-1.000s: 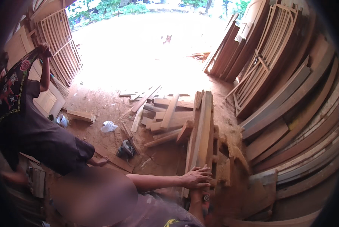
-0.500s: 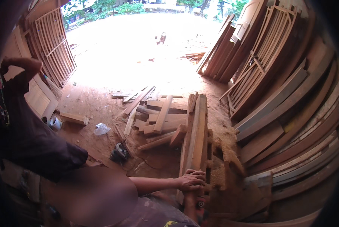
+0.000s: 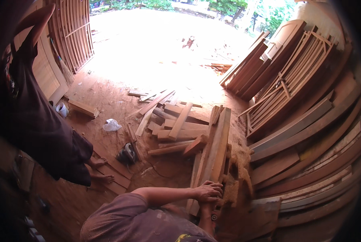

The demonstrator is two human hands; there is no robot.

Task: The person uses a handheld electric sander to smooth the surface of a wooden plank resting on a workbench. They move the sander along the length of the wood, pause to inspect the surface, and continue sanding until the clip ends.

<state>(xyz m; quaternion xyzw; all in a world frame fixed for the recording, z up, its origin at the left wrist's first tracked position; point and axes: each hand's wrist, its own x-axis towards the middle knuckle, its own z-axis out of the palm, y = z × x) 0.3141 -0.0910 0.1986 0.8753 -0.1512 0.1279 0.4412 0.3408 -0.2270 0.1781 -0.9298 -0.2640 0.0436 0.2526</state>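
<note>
My left hand (image 3: 208, 191) lies across the near part of a long wooden beam (image 3: 217, 149), its fingers bent down over something I cannot make out. Just below it, my right hand (image 3: 206, 208) comes up from the lower edge; its fingers are hidden beneath the left one. A small round dark part (image 3: 214, 217), perhaps of a tool, shows beside the right wrist. The beam rests among other timbers and points away from me.
A barefoot co-worker (image 3: 47, 125) stands at the left, one arm raised. Cut boards (image 3: 180, 121) lie piled left of the beam, near a dark power tool (image 3: 127, 153) and a white plastic bag (image 3: 112, 125). Long planks (image 3: 305, 161) and slatted frames (image 3: 295, 80) lean at the right.
The view has shifted, so most of the scene sits farther right and the co-worker's bare feet now show. Both my hands stay together at the beam's near part.
</note>
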